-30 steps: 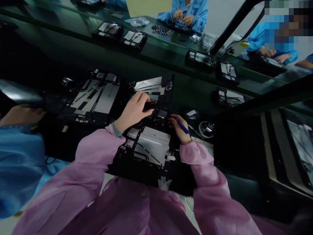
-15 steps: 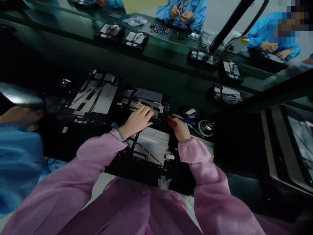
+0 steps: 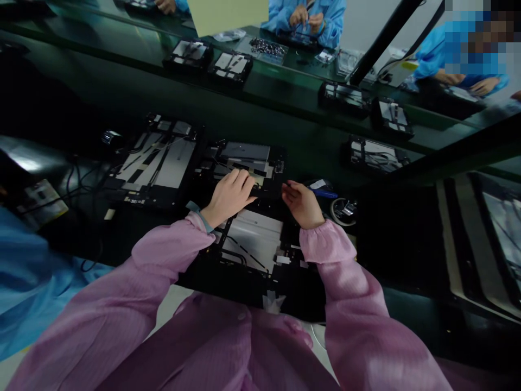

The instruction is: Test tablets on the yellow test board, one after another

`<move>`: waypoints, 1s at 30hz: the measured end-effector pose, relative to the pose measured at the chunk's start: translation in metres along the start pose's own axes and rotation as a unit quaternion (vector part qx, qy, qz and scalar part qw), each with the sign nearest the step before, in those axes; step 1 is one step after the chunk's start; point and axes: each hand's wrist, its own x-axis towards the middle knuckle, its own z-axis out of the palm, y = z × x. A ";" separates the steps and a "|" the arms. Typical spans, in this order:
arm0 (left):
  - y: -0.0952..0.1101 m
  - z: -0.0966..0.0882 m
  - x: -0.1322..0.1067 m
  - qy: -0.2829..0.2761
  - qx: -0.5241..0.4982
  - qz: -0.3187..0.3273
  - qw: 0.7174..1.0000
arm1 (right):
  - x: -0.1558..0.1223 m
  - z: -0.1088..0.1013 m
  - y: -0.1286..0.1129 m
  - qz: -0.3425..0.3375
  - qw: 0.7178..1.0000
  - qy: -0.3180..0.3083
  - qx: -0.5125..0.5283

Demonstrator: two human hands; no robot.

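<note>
An opened black device (image 3: 252, 239) with a silver inner plate lies in front of me. My left hand (image 3: 230, 195) rests on its far edge, fingers together and curled down onto a dark part there, beside a second opened device (image 3: 244, 160) just beyond. My right hand (image 3: 302, 203) is closed around a blue pen-like tool (image 3: 323, 192), whose tip points right, away from the devices. Both arms wear pink sleeves.
A third opened device (image 3: 157, 163) lies to the left. A tape roll (image 3: 344, 209) sits right of my right hand. A green conveyor (image 3: 285, 92) carries several black trays. People in blue coats work across it; a blue sleeve (image 3: 24, 271) is at my left.
The far device that my left hand held tilted up a second ago now lies flat. My right hand slid up and right a little. The neighbour's hand at the left has withdrawn from view.
</note>
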 end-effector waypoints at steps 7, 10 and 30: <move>-0.008 0.011 0.003 0.077 0.011 -0.003 0.997 | -0.005 -0.004 0.008 -0.044 0.997 -0.061 -0.036; -0.008 0.010 0.005 0.099 0.020 -0.012 0.995 | -0.005 -0.003 0.027 -0.084 0.986 -0.093 -0.110; -0.021 0.001 0.014 0.161 0.020 -0.055 0.985 | -0.001 -0.001 0.034 -0.187 0.941 -0.110 -0.260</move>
